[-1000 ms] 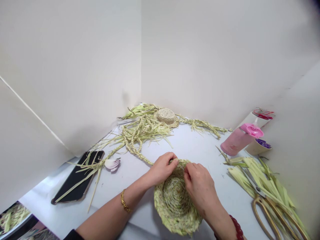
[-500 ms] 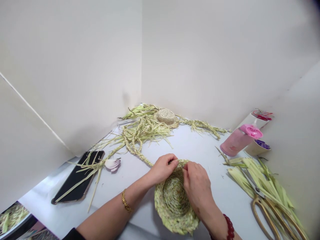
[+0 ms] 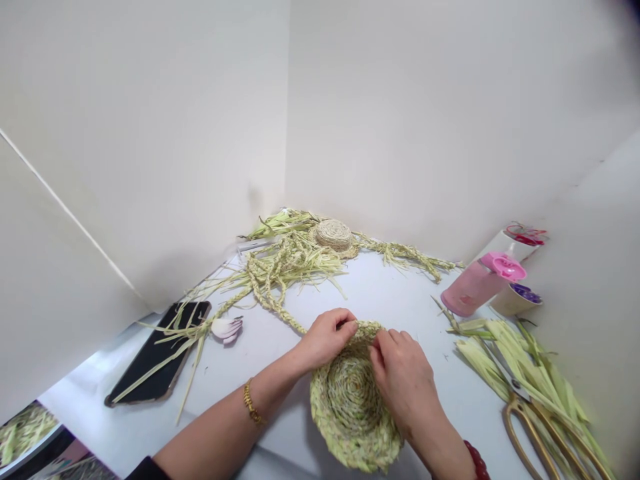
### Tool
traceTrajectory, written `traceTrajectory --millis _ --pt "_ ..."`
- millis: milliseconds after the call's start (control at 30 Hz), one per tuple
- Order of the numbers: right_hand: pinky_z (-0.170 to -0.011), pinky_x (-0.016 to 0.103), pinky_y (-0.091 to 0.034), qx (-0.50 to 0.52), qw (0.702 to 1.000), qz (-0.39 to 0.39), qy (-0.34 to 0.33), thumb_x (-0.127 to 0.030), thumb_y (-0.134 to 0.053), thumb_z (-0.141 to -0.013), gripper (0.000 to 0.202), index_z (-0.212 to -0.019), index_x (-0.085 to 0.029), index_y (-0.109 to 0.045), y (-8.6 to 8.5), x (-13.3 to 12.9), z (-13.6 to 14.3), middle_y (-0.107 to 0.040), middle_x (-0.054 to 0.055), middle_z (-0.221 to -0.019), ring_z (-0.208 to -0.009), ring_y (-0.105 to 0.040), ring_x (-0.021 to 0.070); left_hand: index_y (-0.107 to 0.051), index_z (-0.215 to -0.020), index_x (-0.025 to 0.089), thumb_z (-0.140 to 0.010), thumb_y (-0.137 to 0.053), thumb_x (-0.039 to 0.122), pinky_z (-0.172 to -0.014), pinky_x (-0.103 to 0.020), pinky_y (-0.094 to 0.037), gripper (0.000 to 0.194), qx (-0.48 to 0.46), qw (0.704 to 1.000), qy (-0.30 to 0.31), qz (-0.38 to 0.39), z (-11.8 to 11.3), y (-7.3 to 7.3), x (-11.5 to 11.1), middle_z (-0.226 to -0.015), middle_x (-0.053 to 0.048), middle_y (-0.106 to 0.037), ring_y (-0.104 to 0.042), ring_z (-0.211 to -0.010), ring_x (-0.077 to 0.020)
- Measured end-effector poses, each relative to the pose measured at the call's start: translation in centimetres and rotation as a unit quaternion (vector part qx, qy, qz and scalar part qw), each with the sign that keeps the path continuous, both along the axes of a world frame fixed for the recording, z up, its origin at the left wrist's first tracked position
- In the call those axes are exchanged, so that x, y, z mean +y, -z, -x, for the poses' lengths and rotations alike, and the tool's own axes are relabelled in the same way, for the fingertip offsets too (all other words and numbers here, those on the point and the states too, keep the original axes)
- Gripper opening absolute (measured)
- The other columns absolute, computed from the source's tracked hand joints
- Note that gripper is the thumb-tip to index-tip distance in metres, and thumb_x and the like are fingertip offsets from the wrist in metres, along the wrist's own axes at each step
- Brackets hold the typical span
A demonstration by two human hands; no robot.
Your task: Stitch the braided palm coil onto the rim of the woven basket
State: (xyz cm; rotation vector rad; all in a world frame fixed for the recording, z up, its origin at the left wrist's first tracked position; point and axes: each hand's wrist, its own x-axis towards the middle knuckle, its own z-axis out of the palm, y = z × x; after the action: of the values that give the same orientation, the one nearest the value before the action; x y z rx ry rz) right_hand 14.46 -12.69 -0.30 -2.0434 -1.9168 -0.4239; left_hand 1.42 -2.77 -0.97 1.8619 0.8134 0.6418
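Observation:
A round, coiled basket of braided pale-green husk (image 3: 351,393) lies tilted in front of me, its hollow facing up. At its far rim, my left hand (image 3: 327,339) is closed, thumb and fingers pinching the braid. From there the loose husk braid (image 3: 283,313) runs off to the back left. My right hand (image 3: 404,367) is closed beside the same rim, on the right, fingertips curled together at its inner edge. Whatever sits between those fingertips is too small or hidden to make out.
At the back, a small woven straw hat (image 3: 334,235) rests among husk strips. Left are a black phone (image 3: 150,367) and a purple-white petal-like piece (image 3: 227,329). Rightward stand a pink bottle (image 3: 467,290) and a purple-filled cup (image 3: 515,300), near gold-handled scissors (image 3: 520,400) on husks (image 3: 545,373).
My right hand has shifted slightly right and away from my left hand, baring more of the rim. The left hand keeps its pinch, and the basket has barely moved.

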Motion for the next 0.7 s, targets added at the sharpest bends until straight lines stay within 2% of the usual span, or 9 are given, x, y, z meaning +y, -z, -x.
traceTrajectory --millis 233,700 --pt "-0.063 0.033 -0.027 -0.039 0.999 -0.023 0.005 -0.005 -0.041 -0.081 0.021 -0.067 -0.02 -0.046 0.4 0.2 0.6 -0.051 0.004 -0.064 -0.065 -0.043 0.0209 -0.056 -0.073 0.014 -0.078 -0.046 0.032 -0.057 -0.021 -0.034 0.021 -0.006 0.998 0.014 0.059 -0.1 -0.3 0.0 -0.063 0.003 -0.048 -0.04 -0.062 -0.0108" --pt "-0.065 0.032 -0.029 0.002 0.999 -0.049 0.016 -0.007 -0.04 -0.083 0.021 -0.067 -0.02 -0.045 1.1 0.6 0.9 -0.05 0.004 -0.065 -0.066 -0.043 0.0201 -0.057 -0.073 0.013 -0.077 -0.048 0.032 -0.058 -0.021 -0.032 0.021 -0.018 0.997 0.016 0.07 -0.1 0.1 0.1 -0.063 0.003 -0.048 -0.039 -0.062 -0.0102"
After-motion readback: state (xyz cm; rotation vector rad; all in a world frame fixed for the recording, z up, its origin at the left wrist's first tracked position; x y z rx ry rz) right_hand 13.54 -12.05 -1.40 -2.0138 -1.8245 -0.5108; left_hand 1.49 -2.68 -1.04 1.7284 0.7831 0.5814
